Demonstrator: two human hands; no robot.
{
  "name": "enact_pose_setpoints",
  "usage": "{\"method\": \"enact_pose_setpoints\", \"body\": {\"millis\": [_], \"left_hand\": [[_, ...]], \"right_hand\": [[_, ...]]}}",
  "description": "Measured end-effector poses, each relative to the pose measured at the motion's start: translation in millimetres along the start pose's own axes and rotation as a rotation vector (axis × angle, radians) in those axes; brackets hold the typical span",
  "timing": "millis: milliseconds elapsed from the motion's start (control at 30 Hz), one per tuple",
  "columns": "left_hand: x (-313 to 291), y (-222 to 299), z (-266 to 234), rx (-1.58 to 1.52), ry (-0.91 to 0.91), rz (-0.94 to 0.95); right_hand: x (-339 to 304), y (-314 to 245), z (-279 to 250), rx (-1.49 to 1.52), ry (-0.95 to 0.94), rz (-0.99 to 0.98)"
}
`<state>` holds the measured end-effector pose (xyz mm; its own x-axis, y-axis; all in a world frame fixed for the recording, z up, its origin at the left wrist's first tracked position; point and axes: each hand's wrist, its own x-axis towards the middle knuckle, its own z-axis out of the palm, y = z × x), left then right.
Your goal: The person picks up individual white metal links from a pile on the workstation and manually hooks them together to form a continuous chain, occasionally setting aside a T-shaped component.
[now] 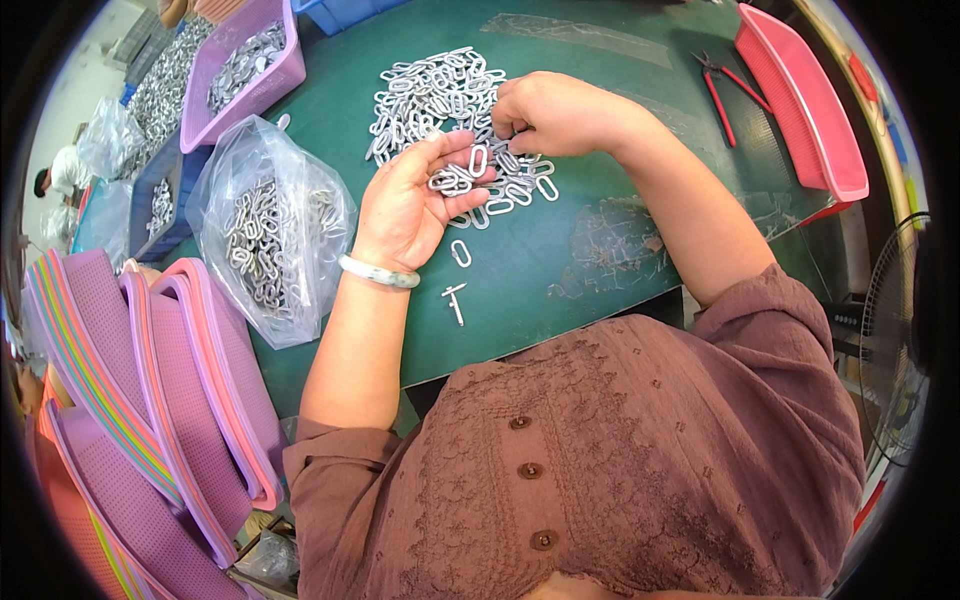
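Observation:
A heap of silvery oval metal links [430, 92] is spread on the green tabletop [400, 25]. My left hand [398, 208], with a pale bangle at the wrist, is turned palm up in front of the heap. Several metal links [456, 180] lie in its half-curled fingers. At the heap's right edge, my right hand [560, 112] has its fingers curled in and pressed together; what they hold, if anything, is hidden. One loose oval link [460, 253] rests nearer to me, and close by lie small metal pin-like pieces [456, 303].
Left of my forearm stands a clear plastic bag [275, 235] of metal links. Beyond it are a purple basket [290, 70] of metal parts and a blue crate [165, 205]. Stacked purple baskets [215, 370] fill the lower left. Red-handled pliers [722, 100] and a pink basket [800, 100] lie right.

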<state>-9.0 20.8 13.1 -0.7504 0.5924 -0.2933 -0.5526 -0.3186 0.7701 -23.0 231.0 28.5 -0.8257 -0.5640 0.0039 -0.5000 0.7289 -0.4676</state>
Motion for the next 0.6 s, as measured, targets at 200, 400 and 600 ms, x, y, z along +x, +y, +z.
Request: {"method": "enact_pose_setpoints", "body": {"millis": [200,400,600], "left_hand": [[0.8,-0.4,-3.5,-0.035,-0.009,-0.007],[-1.7,0.9,-4.8,0.0,0.045,0.004],[0.4,0.5,-1.9,-0.056,0.061,-0.014]], "right_hand": [[2.6,4.9,4.4,-0.031,-0.003,-0.031],[-0.9,-6.1,-5.9,0.163,0.055,-0.021],[1.1,-18.7,-4.5,0.233,0.342,-0.328]]}}
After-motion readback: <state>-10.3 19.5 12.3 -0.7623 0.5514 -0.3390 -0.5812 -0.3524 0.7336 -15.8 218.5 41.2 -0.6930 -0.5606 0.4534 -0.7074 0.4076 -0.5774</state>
